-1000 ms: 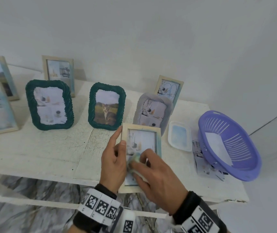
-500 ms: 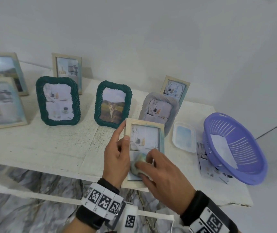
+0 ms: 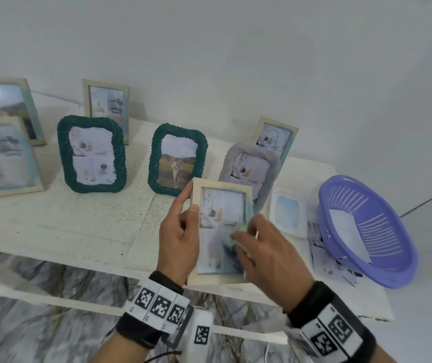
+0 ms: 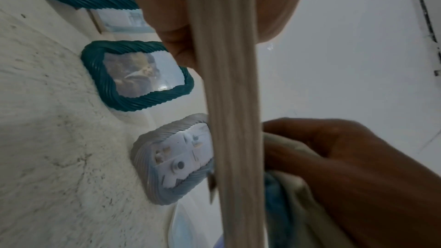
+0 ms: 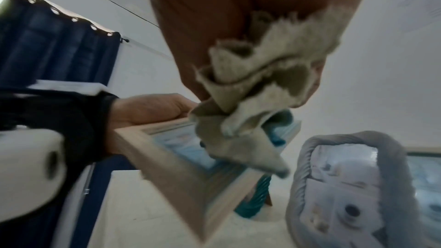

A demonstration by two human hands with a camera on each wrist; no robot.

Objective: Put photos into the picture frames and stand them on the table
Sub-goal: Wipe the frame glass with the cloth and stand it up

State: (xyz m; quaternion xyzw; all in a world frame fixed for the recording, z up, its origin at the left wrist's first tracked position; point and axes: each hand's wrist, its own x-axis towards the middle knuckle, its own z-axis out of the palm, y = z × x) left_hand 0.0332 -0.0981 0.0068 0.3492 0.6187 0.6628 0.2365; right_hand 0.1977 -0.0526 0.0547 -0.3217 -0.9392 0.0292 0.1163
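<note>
My left hand point(image 3: 180, 231) grips the left edge of a pale wooden picture frame point(image 3: 221, 277) with a photo in it, thumb on the front and index finger along the side. It hangs over the table's front edge. My right hand point(image 3: 264, 255) clutches a crumpled pale cloth point(image 3: 234, 235) and presses it on the frame's glass. In the right wrist view the cloth point(image 5: 253, 90) bunches under my fingers against the frame point(image 5: 171, 159). In the left wrist view the frame point(image 4: 229, 101) is seen edge-on, with the right hand point(image 4: 358, 167) beside it.
Several filled frames stand on the white table point(image 3: 65, 224): two green rope frames point(image 3: 91, 153) point(image 3: 177, 159), a grey one point(image 3: 248, 171) and wooden ones behind. A small plastic tray point(image 3: 288, 212), loose photos point(image 3: 319, 255) and a purple basket point(image 3: 366, 231) lie at the right.
My right hand has slid the cloth a little to the right across the glass. The left hand keeps its grip on the frame.
</note>
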